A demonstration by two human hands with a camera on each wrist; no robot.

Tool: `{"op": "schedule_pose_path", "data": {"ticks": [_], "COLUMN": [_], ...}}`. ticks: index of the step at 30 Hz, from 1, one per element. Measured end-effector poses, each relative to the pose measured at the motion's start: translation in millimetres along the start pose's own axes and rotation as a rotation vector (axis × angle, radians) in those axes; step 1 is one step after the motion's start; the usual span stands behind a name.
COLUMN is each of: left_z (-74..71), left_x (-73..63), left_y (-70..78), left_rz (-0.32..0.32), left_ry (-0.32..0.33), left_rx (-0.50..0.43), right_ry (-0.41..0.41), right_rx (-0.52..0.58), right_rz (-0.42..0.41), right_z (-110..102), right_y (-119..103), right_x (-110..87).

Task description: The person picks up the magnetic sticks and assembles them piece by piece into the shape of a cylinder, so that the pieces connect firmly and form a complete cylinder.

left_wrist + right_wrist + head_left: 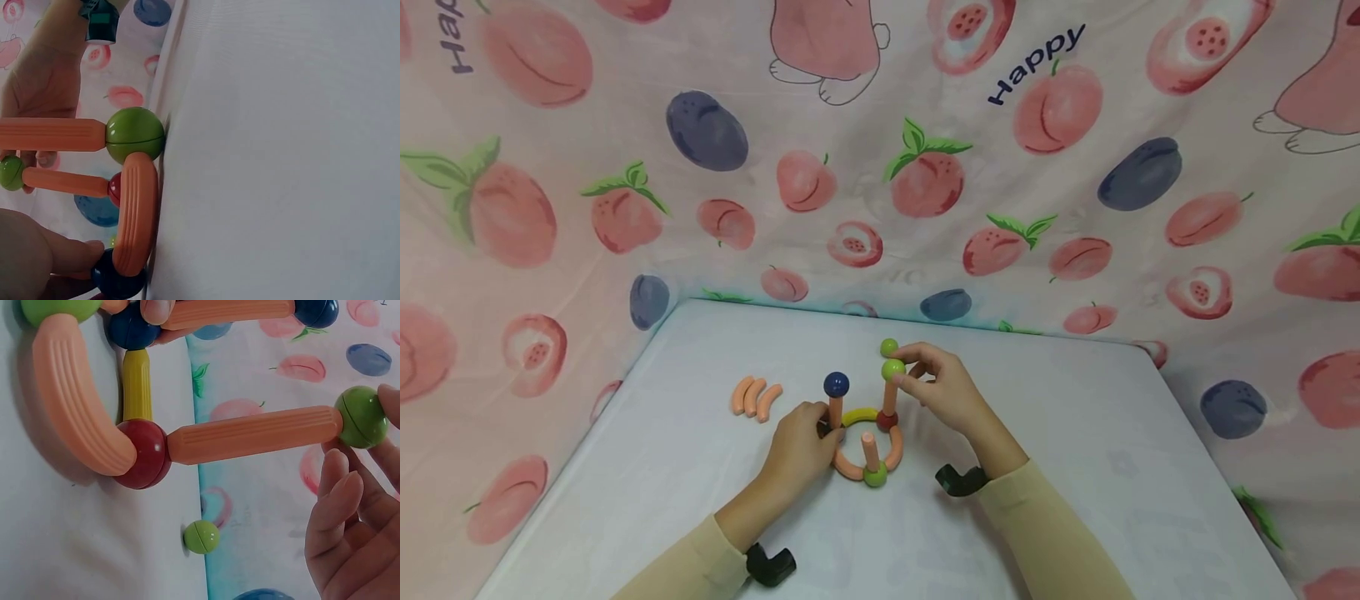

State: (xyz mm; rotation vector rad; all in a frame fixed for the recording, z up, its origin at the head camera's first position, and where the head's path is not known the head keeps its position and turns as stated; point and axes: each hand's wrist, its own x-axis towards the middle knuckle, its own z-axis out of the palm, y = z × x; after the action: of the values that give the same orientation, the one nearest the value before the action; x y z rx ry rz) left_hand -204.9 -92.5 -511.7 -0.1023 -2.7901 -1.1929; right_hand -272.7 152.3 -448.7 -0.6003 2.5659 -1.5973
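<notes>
A ring of curved sticks and balls lies on the table. My right hand (947, 392) pinches a green ball (362, 417) atop an upright orange rod (253, 436) that rises from a red ball (145, 453). With thumb and fingers, my left hand (801, 442) grips the dark blue ball (119, 275) at the ring's left. Above that hand, another blue ball (837, 384) caps a second upright rod. The near green ball (134, 133) carries a bare-topped rod (870, 450). A yellow curved stick (859, 415) joins the blue and red balls; orange curved sticks (850, 469) form the near side.
Three curved orange sticks (751, 397) lie left of the ring. A loose green ball (889, 347) sits behind it, close to the right hand's fingertips in the head view. The white table (1075, 433) meets a fruit-patterned cloth (850, 167) at its far edge.
</notes>
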Motion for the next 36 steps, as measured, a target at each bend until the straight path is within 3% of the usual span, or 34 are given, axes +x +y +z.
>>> {"op": "schedule_pose_path", "data": {"ticks": [10, 20, 28, 36], "left_z": [-4.3, -6.3, -7.0, -6.9], "left_x": [2.5, 0.4, -0.7, -2.8], "left_y": [-4.4, -1.7, 0.3, 2.4], "left_rz": [0.008, -0.014, -0.035, -0.030], "left_ry": [-0.070, -0.083, -0.088, -0.087], "left_rx": [-0.066, -0.079, -0.060, -0.049], "right_ry": [-0.021, -0.076, -0.073, -0.086], "right_rx": [-0.018, -0.134, -0.173, -0.185], "right_rz": [0.015, 0.226, 0.214, 0.201], "right_z": [-1, 17, 34, 37], "right_y": [-1, 28, 43, 44], "right_x": [-2.9, -7.3, -7.6, -6.8]}}
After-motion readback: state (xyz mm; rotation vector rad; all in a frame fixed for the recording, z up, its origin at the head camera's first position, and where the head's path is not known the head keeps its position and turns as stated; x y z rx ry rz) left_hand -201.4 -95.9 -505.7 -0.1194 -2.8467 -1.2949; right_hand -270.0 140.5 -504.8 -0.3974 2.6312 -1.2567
